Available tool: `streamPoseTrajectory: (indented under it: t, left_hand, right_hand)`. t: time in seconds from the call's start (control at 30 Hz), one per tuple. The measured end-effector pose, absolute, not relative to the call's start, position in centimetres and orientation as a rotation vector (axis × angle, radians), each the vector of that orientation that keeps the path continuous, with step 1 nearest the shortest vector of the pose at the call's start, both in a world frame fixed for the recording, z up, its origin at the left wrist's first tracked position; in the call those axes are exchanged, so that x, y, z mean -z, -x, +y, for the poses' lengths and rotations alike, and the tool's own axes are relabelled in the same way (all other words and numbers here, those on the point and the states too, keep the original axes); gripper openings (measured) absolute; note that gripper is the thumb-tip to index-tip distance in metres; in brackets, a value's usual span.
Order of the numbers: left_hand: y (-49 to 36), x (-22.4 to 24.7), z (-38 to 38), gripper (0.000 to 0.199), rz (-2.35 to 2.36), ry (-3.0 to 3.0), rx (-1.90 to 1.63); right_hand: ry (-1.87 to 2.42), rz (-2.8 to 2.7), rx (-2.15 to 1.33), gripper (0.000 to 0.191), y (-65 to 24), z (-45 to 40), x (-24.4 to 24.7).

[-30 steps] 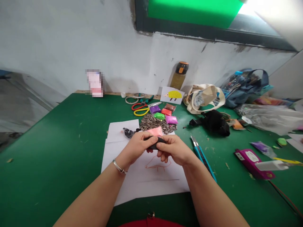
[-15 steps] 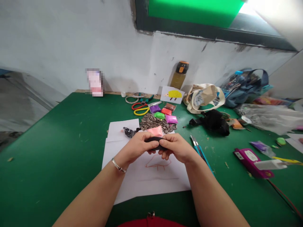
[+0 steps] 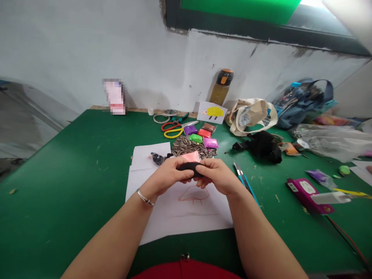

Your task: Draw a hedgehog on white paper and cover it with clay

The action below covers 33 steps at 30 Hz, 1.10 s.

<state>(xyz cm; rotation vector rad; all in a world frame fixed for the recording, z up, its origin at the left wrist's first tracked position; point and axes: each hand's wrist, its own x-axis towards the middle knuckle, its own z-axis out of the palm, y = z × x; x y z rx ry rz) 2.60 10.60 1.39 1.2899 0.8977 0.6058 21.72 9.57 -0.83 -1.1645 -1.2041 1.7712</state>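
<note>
Between my two hands is a soft-looking lump of black modelling clay (image 3: 190, 168), pinched at both ends. My left hand (image 3: 169, 171) is closed round its left end, thumb on top. The thumb and fingers of my right hand (image 3: 215, 173) press on the right end. Under them lies white paper (image 3: 157, 217) with an orange line drawing (image 3: 194, 194) of an animal with a pointed snout. Just beyond my hands are a pink clay packet (image 3: 191, 156) and a crumpled dark wrapper (image 3: 158, 158).
Beyond lie a heap of small metal pieces (image 3: 183, 146), coloured clay packets (image 3: 204, 133), scissors (image 3: 173, 132) and a hedgehog picture (image 3: 213, 112). A utility knife (image 3: 245, 182) lies right of the paper. Farther right are a black cloth item (image 3: 266, 148) and a magenta device (image 3: 305, 193) with a cord.
The black lump looks thicker and rounder between my fingers, and my thumbs have shifted apart a little. The whole view has tilted slightly downward.
</note>
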Motion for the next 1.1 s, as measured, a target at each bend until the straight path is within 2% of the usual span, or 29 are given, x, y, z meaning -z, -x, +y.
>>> streamPoseTrajectory:
  t: [0.13, 0.33, 0.53, 0.77, 0.93, 1.1]
  left_hand:
    - [-2.5, -1.6, 10.5, 0.028, 0.879, -1.189, -0.553]
    - [-2.7, -0.8, 10.7, 0.033, 1.075, -1.243, -0.613]
    - [-2.9, -0.7, 10.6, 0.036, 1.081, -1.258, -0.612]
    - [-2.5, -1.3, 10.7, 0.045, 0.991, -1.067, -0.612]
    - [-2.6, -0.8, 10.8, 0.02, 0.947, -1.14, -0.565]
    - [-2.6, -1.0, 10.7, 0.018, 0.935, -1.201, -0.581]
  right_hand:
    - [1.133, -1.185, -1.805, 0.032, -21.7, 9.6, 1.0]
    - [1.197, -1.254, -1.761, 0.042, -21.4, 9.6, 0.8]
    - [1.169, -1.216, -1.714, 0.03, -21.1, 9.6, 1.1]
    - [1.141, -1.137, -1.702, 0.029, -21.7, 9.9, 1.2]
    - [1.149, -1.124, -1.7, 0.033, -22.1, 10.0, 1.0]
    - [1.134, -1.16, -1.831, 0.029, -21.7, 9.8, 1.1]
